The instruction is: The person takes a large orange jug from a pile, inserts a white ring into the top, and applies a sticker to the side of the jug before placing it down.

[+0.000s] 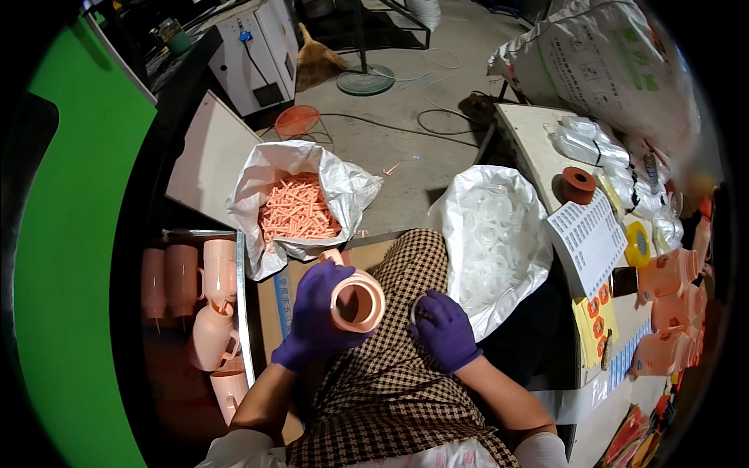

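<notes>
My left hand (312, 312), in a purple glove, is wrapped round a peach plastic mug (377, 303). The mug's round open mouth faces up toward me, and its handle sticks out on the far side. To its right, above my checked apron (390, 366), my right hand (446, 331) is closed, gloved in purple too. A thin, pale curved edge shows at its fingertips, like part of a clear ring (414, 310); the fingers hide the rest. The two hands are apart.
A white sack (355, 183) of peach plastic sticks stands ahead, and another sack (534, 210) holds clear rings. Several peach mugs (182, 277) lie in a box at left. The right-hand table (530, 129) carries a tape roll (578, 186), papers and peach containers (665, 277).
</notes>
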